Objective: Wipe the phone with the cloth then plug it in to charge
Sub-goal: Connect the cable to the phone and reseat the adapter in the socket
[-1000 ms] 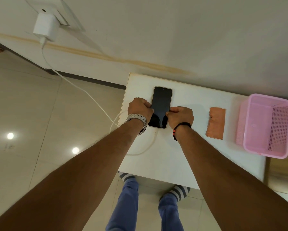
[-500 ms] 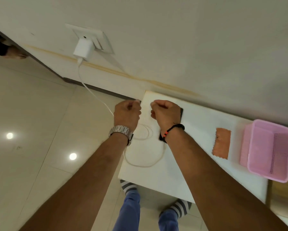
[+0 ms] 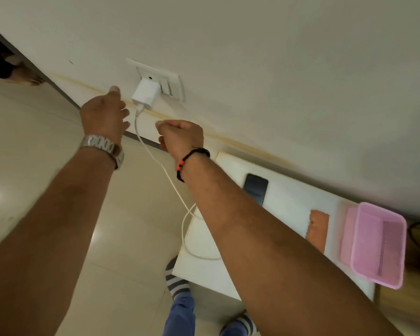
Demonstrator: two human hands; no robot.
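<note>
The black phone (image 3: pixel 255 187) lies face up on the white table (image 3: pixel 289 204), partly hidden by my right forearm. An orange cloth (image 3: pixel 317 230) lies flat to its right. A white charger (image 3: pixel 146 93) sits in the wall socket plate (image 3: pixel 173 81), and its white cable (image 3: pixel 155 156) runs down and loops onto the table. My left hand (image 3: pixel 104 115), fingers apart, reaches toward the wall just left of the charger and holds nothing. My right hand (image 3: pixel 181 135) is a loose empty fist below and right of the charger.
A pink plastic basket (image 3: pixel 374 246) stands at the table's right end. Someone's bare foot (image 3: pixel 24 76) is on the tiled floor at far left. My own legs in blue trousers and striped socks (image 3: pixel 177 284) stand by the table's front edge.
Both hands have left the phone and moved up and left to the wall socket. The view swung left with them. The phone stays on the table.
</note>
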